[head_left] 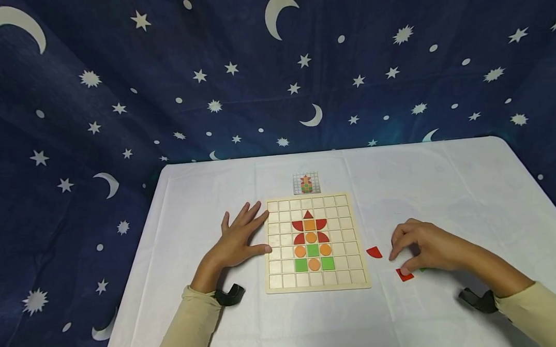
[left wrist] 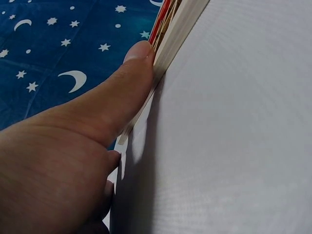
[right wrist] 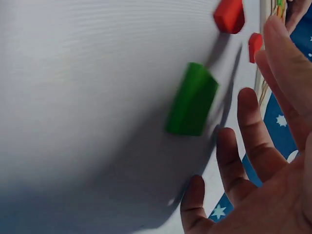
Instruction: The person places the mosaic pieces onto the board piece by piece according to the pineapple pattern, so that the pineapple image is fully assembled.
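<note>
A light wooden grid board lies flat, with a figure of red, orange and green flat pieces in its squares. My left hand spreads its fingers at the board's left edge; in the left wrist view its thumb touches that edge. Right of the board, my right hand hovers with relaxed, bent fingers and holds nothing. Its thumb overlaps a red piece in the head view. A green piece lies under this hand, mostly hidden from the head view. A red quarter-circle piece sits nearer the board.
Behind the board lies a small card printed with a similar coloured figure on a grid. Everything rests on a white-covered table. A dark blue cloth with moons and stars hangs behind it.
</note>
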The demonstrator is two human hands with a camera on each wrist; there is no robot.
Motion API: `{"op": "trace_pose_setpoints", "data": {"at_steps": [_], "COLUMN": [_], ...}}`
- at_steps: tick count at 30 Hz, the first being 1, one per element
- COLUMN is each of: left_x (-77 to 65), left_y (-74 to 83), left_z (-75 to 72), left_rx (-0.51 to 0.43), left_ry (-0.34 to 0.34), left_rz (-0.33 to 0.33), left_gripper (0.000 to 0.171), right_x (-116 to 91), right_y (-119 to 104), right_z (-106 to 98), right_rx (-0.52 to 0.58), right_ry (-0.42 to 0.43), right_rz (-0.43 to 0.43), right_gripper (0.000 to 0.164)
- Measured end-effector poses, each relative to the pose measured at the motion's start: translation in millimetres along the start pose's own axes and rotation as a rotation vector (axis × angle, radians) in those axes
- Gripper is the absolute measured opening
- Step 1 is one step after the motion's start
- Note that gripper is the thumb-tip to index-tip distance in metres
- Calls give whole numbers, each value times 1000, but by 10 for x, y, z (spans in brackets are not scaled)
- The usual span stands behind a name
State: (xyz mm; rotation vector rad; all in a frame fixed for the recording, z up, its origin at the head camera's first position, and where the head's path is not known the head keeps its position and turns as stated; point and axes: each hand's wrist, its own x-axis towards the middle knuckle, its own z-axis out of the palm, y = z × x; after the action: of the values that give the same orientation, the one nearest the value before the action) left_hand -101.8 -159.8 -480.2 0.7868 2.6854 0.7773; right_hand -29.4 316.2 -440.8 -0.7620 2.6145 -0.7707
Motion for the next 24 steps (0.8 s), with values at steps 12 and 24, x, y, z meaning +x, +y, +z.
{"op": "trace_pose_setpoints", "data": {"at_steps": [12,24], "left_x": [-5,-6], "left_y": [3,7], "left_z": [-1,-4], "left_rx": [-2,-3], "left_ry": [1,-2], "left_rz": [1,-1], "left_gripper": [91,91], "right_x": [-62,-36], "right_y": [60,118], "right_z": [150,62], "right_rx": [-97,-4], "right_ry": [114,71], "right_rz": [-140,-65], "right_gripper": [32,27]}}
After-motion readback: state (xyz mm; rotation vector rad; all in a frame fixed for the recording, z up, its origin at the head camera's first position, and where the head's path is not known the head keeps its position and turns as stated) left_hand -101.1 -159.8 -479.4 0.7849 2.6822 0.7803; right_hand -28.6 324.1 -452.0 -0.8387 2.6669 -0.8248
